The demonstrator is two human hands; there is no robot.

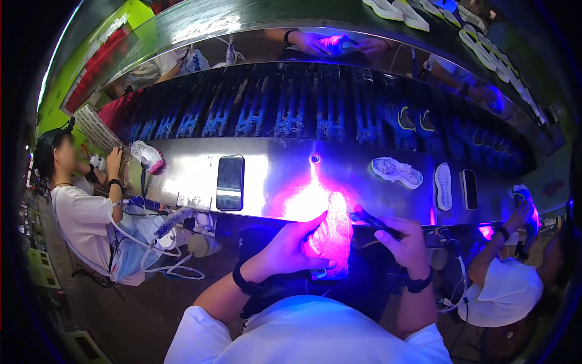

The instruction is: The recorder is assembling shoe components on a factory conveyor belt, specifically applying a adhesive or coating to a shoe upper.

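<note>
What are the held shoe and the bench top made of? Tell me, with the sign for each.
Shoe in the left hand: likely knit or mesh fabric upper, matte; its surface looks textured and glows evenly pink under the lamp. Bench top: probably bare metal sheet, brushed or polished; it reflects the light as a bright smear.

Lying on the table: phone left of the held shoe; loose shoe and sole sitting right of it.

The person wears a white short-sleeved shirt and a black band on each wrist.
</note>
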